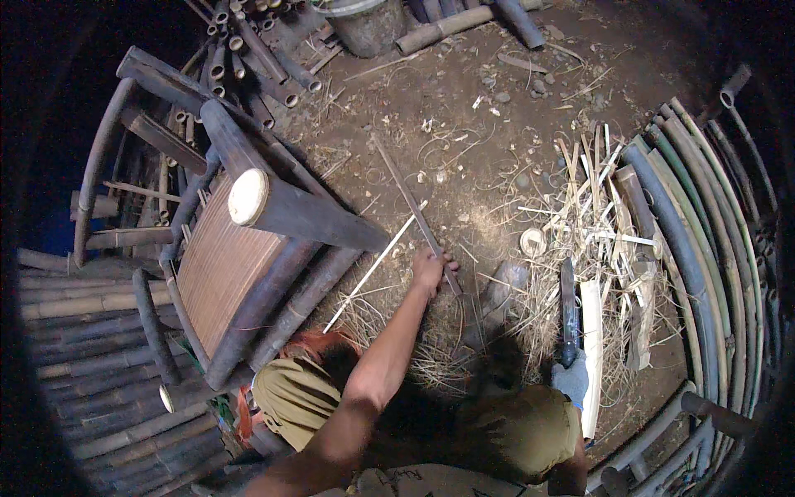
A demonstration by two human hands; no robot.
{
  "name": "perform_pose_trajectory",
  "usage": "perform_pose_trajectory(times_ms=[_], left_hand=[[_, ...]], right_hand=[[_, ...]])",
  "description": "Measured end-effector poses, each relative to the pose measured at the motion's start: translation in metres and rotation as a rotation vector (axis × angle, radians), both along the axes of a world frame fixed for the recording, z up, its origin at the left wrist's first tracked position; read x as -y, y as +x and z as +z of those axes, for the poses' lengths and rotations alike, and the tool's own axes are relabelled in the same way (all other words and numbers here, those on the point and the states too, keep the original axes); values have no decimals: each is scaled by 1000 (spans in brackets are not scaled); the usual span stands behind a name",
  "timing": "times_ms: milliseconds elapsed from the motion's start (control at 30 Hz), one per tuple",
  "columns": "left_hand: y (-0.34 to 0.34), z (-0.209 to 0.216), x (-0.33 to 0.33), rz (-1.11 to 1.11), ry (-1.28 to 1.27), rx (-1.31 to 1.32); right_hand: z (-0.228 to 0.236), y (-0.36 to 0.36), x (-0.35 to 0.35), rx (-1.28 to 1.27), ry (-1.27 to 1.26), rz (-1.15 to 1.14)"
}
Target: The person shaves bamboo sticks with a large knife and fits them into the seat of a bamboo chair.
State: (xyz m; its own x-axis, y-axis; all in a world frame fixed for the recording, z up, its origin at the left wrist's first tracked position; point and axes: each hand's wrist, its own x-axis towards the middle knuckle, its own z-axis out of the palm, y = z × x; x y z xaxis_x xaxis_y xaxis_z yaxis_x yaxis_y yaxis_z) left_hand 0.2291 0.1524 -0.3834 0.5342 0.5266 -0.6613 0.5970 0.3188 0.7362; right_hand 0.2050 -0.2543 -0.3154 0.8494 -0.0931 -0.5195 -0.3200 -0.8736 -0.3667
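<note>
My bare left hand [433, 271] is closed around the near end of a long, narrow brown bamboo strip [401, 189], which slants away to the far left over the dirt floor. A thinner pale strip [373, 269] lies left of that hand. In a blue-grey glove, my right hand [570, 378] grips a dark, broad-bladed knife [569, 305] whose blade points away from me. Right beside the blade and glove lies a pale split bamboo length [590, 348]. The glove hides the knife's handle.
Pale shavings and offcuts [609, 215] pile up at the right. A bamboo chair [224, 265] stands at the left, its thick post jutting inward. Long bamboo poles [691, 215] line the right side. Cut bamboo tubes [240, 50] and a bucket [368, 25] are at the back.
</note>
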Motion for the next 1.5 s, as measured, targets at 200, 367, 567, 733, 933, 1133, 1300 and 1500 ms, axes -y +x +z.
perform_pose_trajectory(times_ms=[200, 367, 567, 733, 933, 1133, 1300, 1500], left_hand=[[-50, 108, 56, -391, -213, 340], [-84, 139, 92, -760, -127, 491], [-90, 188, 79, -1016, 577, 496], [-24, 353, 72, -481, 409, 937], [-11, 412, 74, -462, 481, 863], [-25, 402, 84, -299, 542, 1123], [-31, 355, 72, -205, 647, 1108], [-47, 281, 75, -279, 846, 953]], right_hand=[[90, 24, -49, -140, 1116, -430], [169, 81, -132, 5, 1633, -237], [203, 67, -171, 92, 1652, -208], [211, 33, -156, 238, 1454, -141], [227, 14, -156, 136, 1376, -32], [220, 29, -132, 693, 796, 156], [254, -1, -106, 645, 761, 215], [267, -23, -101, 457, 763, 328]])
